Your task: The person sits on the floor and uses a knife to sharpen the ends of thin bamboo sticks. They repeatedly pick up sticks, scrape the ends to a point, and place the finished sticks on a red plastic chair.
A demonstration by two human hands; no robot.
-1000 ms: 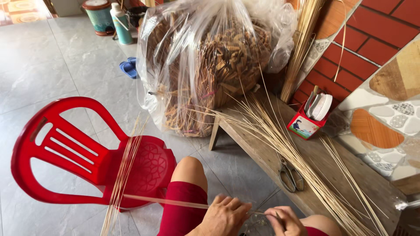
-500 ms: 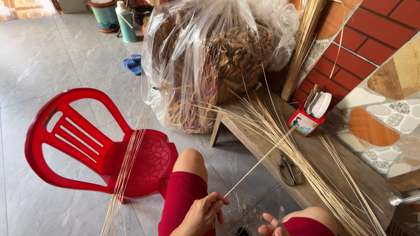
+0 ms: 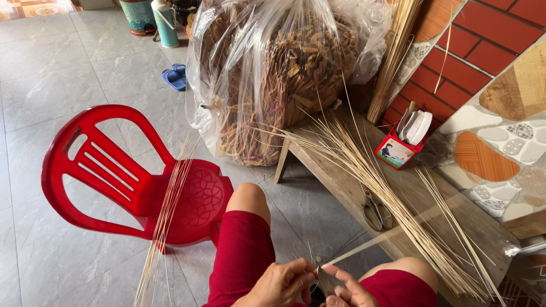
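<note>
At the bottom of the head view, between my red-clad knees, my left hand (image 3: 281,284) and my right hand (image 3: 347,290) pinch the near end of one thin bamboo strip (image 3: 378,241). The strip runs up and to the right, over the wooden bench (image 3: 341,182). A small dark blade (image 3: 325,279) sits between my fingers at the strip's end. A pile of pale bamboo strips (image 3: 387,193) lies along the bench just right of my hands.
A red plastic chair (image 3: 114,170) stands to my left with several strips (image 3: 168,204) laid across its seat. A big clear bag of woven brown material (image 3: 278,74) stands behind. Scissors (image 3: 372,211) and a small red box (image 3: 398,149) rest on the bench beside a tiled wall (image 3: 500,108).
The strip swung from lying leftward across my knee to pointing up and right over the bench. Both hands have come together at its near end. The view shifted slightly.
</note>
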